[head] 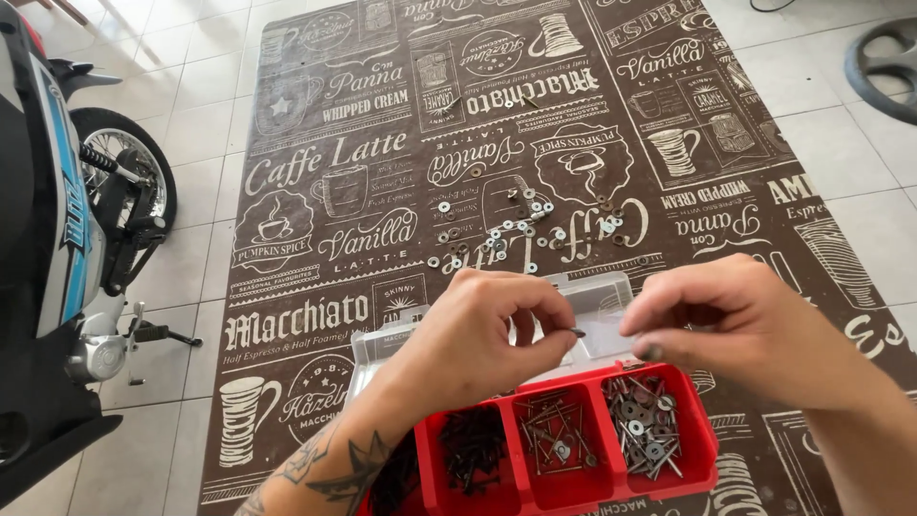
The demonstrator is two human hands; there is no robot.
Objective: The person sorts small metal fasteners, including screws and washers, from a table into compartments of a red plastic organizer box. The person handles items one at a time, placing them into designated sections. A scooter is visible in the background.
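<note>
Holding both hands above the red compartment box [704,449], you have them close together but not touching. Your left hand [487,334] is curled, thumb and forefinger pinched shut on a small dark screw [578,333] whose tip pokes out toward the other hand. Your right hand [735,320] is also curled, fingertips drawn together just beside that screw; whether it grips anything cannot be told, since the fingers hide their own tips. Below the hands, the box shows three compartments: dark screws in the left one, thin nails and a few washers in the middle one, washers and pins in the right one. Its clear lid [597,311] is flipped open behind it, lying flat on the mat. The box sits on a brown printed mat [306,315] spread over a white tiled floor [181,124]. Farther up the mat, well apart from the box, loose washers and nuts [516,234] lie scattered in a rough band. At the left edge stands a motorcycle [67,248], its spoked wheel and footpeg visible, partly on the tiles. A dark wheel-shaped object [884,62] lies on the tiles at the upper right corner, only partly in view.
</note>
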